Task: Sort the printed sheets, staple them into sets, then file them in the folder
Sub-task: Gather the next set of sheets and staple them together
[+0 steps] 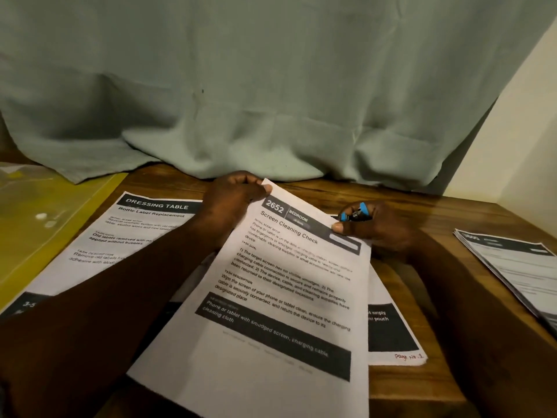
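l hand (232,194) pinching top sheet (271,297), r hand (367,227) gripping stapler (354,214), folder (45,221) left, stack (512,267) right

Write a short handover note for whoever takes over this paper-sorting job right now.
Left hand pinches the top corner of the Screen Cleaning Check sheet.
Right hand grips a blue stapler, thumb on the sheet's other corner.
Dressing Table sheet lies partly over the yellow folder; another stack sits right.
Sorting appears partly done. No staple visible yet; stapling and filing remain.
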